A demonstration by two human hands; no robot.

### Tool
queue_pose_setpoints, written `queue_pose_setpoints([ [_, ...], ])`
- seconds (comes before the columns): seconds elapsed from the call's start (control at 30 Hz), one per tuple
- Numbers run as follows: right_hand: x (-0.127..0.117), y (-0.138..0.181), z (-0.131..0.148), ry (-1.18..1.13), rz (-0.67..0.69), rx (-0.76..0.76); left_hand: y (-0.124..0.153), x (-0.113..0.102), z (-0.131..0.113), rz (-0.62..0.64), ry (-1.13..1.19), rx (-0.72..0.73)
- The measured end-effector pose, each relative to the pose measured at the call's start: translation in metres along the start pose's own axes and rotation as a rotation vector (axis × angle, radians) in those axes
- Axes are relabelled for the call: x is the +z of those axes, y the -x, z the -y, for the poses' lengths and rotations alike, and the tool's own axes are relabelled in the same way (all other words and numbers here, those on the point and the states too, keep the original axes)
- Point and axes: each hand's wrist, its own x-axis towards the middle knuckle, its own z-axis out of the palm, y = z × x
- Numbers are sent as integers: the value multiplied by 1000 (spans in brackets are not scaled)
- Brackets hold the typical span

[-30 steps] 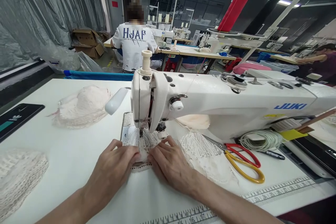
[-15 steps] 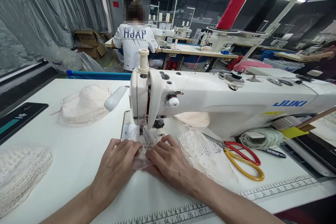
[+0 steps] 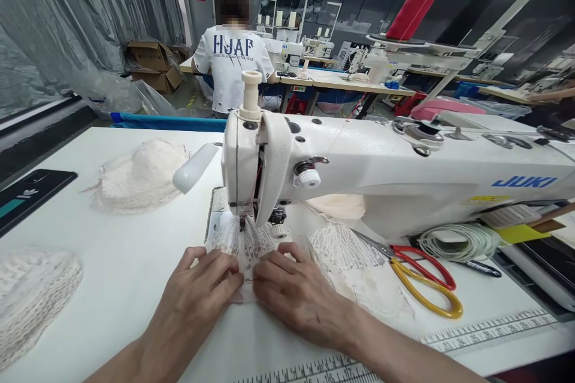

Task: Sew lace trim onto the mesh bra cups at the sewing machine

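A piece of white lace fabric (image 3: pixel 246 251) lies gathered beneath the presser foot (image 3: pixel 242 224) of a white sewing machine (image 3: pixel 372 149). On the fabric's left edge is my left hand (image 3: pixel 200 284), fingers curled and closed on it. My right hand (image 3: pixel 291 290) grips the opposite edge, thumb side close to the left hand's fingertips. Between the two hands a narrow strip of the lace shows; the fingertips are partly hidden. Right of my right hand, another lace piece (image 3: pixel 345 248) rests on the table, with scissors (image 3: pixel 424 281) with one red and one yellow handle partly over it.
Cream cup-shaped pieces (image 3: pixel 141 176) and a crocheted lace piece (image 3: pixel 36 299) lie on the left, near a black phone-like object (image 3: pixel 33 197). A printed ruler (image 3: pixel 489 335) runs along the front edge. Coiled cord (image 3: pixel 458 242) sits at right. A co-worker (image 3: pixel 233 66) sits ahead.
The view has shifted slightly, so the machine appears a little further right. Both hands stay on the lace fabric, a little further apart, with more of the strip visible between them.
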Motion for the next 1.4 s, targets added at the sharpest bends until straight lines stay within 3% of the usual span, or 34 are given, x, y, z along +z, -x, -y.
queue_pose_setpoints([
  [0.23, -2, 0, 3, 13, 26, -11, 0, -9, -6, -71, -89, 63],
  [0.53, -1, -2, 4, 49, -2, -35, 3, -4, -8, -145, -200, 112],
  [0.8, 1, -3, 6, 28, -12, -25, 7, 4, -6, -92, -146, 79],
  [1.17, 1, -2, 7, 14, 24, -3, 8, 3, -2, -176, -212, 223],
  [1.4, 10, -4, 5, 8, -39, 138, 0, 2, -2, -257, -193, 242],
])
